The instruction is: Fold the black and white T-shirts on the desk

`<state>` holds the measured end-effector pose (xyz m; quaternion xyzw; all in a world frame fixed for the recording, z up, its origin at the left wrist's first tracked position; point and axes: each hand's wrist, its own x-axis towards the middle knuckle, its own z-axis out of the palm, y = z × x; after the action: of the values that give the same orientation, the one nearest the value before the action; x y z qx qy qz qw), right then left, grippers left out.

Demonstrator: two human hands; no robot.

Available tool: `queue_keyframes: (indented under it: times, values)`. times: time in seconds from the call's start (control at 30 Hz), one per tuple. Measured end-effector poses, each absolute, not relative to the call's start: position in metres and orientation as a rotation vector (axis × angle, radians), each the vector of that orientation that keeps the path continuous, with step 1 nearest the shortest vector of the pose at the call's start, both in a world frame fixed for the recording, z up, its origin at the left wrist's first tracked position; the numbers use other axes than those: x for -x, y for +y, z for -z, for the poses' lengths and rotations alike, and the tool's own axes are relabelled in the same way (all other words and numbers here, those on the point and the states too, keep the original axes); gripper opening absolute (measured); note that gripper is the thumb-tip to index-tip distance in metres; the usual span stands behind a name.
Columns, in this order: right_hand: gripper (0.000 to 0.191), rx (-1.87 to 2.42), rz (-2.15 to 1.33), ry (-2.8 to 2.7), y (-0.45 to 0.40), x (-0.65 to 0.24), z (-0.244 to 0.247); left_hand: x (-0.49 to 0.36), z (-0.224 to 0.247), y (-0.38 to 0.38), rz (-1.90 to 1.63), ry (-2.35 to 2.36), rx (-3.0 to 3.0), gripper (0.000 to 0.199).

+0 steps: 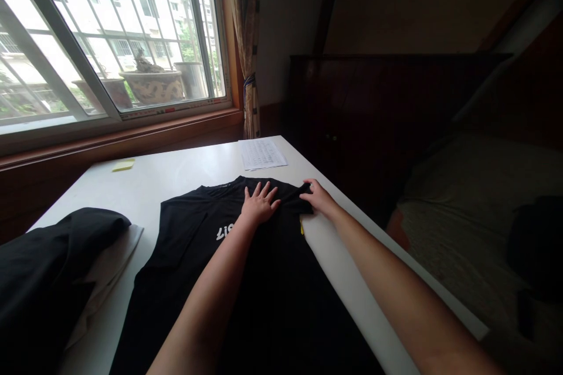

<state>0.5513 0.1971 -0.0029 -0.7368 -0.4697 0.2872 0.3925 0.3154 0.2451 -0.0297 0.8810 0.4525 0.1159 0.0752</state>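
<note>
A black T-shirt (272,281) with white lettering on its chest lies spread on the white table (193,164), its collar toward the far side. The sleeve on the left is folded in over the body. My left hand (259,204) rests flat on the upper chest, fingers spread. At the shirt's right shoulder, my right hand (317,196) pinches the edge of the sleeve between thumb and fingers. A small yellow bit (302,226) shows at the shirt's right edge, just below that sleeve.
Dark and pale clothes (65,258) are heaped on the table's left. Printed papers (263,154) lie near the far corner, and yellow sticky notes (124,165) by the window side. A barred window (145,29) and a tied curtain (250,70) stand behind. A bed (466,199) is at right.
</note>
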Motion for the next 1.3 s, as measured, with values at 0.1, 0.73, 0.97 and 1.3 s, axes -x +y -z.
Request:
queue_keyframes:
  times: [0.1,0.73,0.97,1.3]
  values:
    - [0.048,1.903,-0.683,-1.113,0.197,-0.545,0.005,-0.316,0.030,0.245,-0.382,1.396,-2.620,0.062]
    - [0.051,2.098,-0.488,-0.992,0.233,-0.552,-0.001,-0.315,0.027,0.237,-0.538,1.418,-2.588,0.056]
    - [0.035,2.017,-0.317,-0.917,0.232,-0.534,-0.011,-0.313,0.026,0.236,-0.602,1.450,-2.567,0.049]
    - [0.028,1.570,0.000,-1.438,0.207,-0.490,-0.035,-0.315,0.031,0.241,-0.689,1.377,-2.395,0.051]
